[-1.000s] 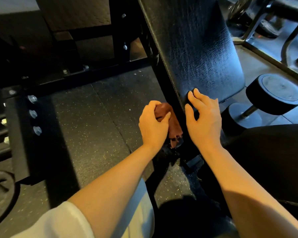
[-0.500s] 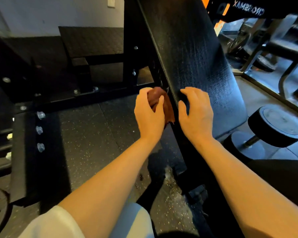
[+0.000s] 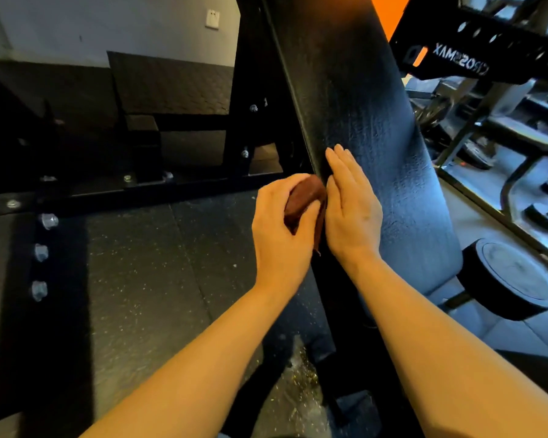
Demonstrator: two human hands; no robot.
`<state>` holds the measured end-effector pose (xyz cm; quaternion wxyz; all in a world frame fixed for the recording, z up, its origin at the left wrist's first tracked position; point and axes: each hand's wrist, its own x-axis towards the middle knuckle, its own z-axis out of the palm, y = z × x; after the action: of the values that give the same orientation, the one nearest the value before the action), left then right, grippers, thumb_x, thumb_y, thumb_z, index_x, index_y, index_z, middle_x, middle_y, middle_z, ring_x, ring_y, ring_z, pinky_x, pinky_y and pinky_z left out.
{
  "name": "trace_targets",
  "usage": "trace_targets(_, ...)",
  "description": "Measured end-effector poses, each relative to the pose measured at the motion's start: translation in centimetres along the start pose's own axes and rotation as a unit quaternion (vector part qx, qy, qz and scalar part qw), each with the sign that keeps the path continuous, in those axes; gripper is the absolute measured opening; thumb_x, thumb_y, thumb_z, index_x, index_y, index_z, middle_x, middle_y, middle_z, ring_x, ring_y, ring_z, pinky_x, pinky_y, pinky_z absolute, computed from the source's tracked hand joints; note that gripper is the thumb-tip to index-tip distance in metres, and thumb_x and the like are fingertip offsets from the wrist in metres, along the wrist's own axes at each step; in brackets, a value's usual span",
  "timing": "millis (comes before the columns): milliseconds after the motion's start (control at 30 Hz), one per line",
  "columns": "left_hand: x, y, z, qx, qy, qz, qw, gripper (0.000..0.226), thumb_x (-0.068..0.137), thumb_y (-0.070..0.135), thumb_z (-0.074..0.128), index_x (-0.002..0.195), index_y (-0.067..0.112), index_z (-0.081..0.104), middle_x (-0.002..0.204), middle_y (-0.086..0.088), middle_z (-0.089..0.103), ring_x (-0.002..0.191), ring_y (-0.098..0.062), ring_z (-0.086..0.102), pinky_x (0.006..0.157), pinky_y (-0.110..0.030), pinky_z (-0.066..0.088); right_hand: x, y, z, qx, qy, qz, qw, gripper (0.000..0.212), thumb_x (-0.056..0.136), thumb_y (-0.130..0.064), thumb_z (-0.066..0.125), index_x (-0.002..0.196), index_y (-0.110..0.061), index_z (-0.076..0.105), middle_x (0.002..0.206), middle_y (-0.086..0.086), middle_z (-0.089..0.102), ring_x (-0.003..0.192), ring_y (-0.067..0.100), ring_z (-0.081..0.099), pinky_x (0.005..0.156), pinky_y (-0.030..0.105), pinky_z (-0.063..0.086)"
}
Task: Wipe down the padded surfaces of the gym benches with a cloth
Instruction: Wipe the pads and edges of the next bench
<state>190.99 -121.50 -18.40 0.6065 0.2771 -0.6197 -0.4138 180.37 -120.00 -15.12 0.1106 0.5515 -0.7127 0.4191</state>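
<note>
The black padded backrest [image 3: 370, 115] of an inclined gym bench rises steeply through the middle of the view. My left hand [image 3: 282, 235] grips a bunched reddish-brown cloth [image 3: 304, 197] and holds it against the pad's left side edge. My right hand [image 3: 351, 210] lies flat on the pad's front face just right of the cloth, fingers straight and pointing up. Part of the cloth hangs down between my two hands.
A black steel frame [image 3: 244, 128] with bolts stands behind the bench. A round dumbbell [image 3: 506, 279] lies on the floor at the right. More benches and a rack [image 3: 494, 49] fill the right background. Speckled rubber flooring [image 3: 140, 279] spreads to the left.
Both hands have slid up along the backrest's left edge, the cloth going with the left hand. My right hand's fingers have straightened from curled to flat on the pad.
</note>
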Motion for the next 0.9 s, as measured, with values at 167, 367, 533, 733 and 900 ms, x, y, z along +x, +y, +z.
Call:
trace_targets(167,1.1,-2.5,0.1,0.026,-0.003,-0.083,0.996,0.027,0.083,0.006,0.070,0.103,0.023,0.062,0.101,-0.001,0.062,0.094,-0.004,0.058,0.086,-0.021,0.047,-0.2,0.2,-0.1,0.056,0.021,0.024,0.998,0.043,0.099,-0.022,0.038,0.138,-0.012,0.052,0.147,0.000,0.046,0.138,0.008,0.037,0.114,0.016,0.022)
trace_targets(367,-1.0,-0.4,0.1,0.009,0.010,-0.027,1.000,0.029,0.082,0.002,0.073,0.105,0.017,0.064,0.105,0.000,0.059,0.099,0.000,0.056,0.086,-0.011,0.042,-0.4,0.1,-0.1,0.071,0.037,0.041,0.996,0.042,0.100,-0.024,0.038,0.137,-0.012,0.053,0.145,-0.001,0.048,0.137,0.008,0.039,0.114,0.018,0.025)
trace_targets(533,1.8,-1.1,1.3,0.000,0.043,-0.057,0.997,0.027,0.080,0.002,0.071,0.101,0.017,0.064,0.100,-0.001,0.060,0.091,0.001,0.056,0.081,-0.010,0.042,-0.4,0.3,0.1,0.062,0.051,0.032,0.996,0.041,0.100,-0.023,0.038,0.136,-0.010,0.053,0.144,0.002,0.049,0.136,0.012,0.042,0.114,0.019,0.026)
trace_targets(733,1.9,-1.8,0.8,0.002,0.022,-0.068,0.997,0.031,0.080,0.005,0.072,0.106,0.020,0.063,0.102,0.000,0.059,0.093,-0.001,0.056,0.084,-0.010,0.042,-0.4,0.3,0.3,0.059,0.060,0.025,0.996,0.042,0.100,-0.026,0.037,0.134,-0.009,0.055,0.142,0.003,0.052,0.135,0.014,0.044,0.114,0.020,0.027)
trace_targets(900,-2.8,-1.9,-0.1,-0.003,-0.040,-0.072,0.997,0.032,0.078,0.004,0.076,0.100,0.026,0.065,0.099,0.005,0.060,0.094,0.002,0.058,0.083,-0.007,0.040,-0.5,0.2,0.2,0.059,0.055,0.033,0.996,0.039,0.100,-0.020,0.039,0.134,-0.008,0.055,0.142,0.003,0.051,0.136,0.014,0.043,0.114,0.022,0.027)
